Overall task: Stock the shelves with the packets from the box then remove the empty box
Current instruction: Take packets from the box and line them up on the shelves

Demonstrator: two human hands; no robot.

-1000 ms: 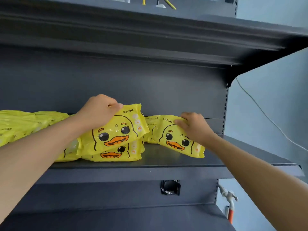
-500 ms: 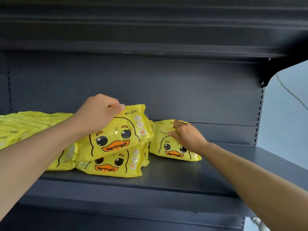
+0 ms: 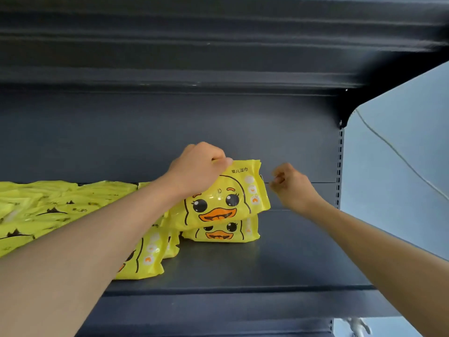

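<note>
packet [image 3: 226, 203]: yellow duck print, tilted atop another packet [image 3: 222, 232] on the dark shelf [image 3: 291, 263]
left hand [image 3: 196, 169]: fingers pinching its top edge
right hand [image 3: 294, 186]: loosely curled, empty, just beside it

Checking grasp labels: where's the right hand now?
In the head view, the right hand is right of centre, loosely curled and empty above the shelf, just right of the top duck packet that the left hand grips.
</note>
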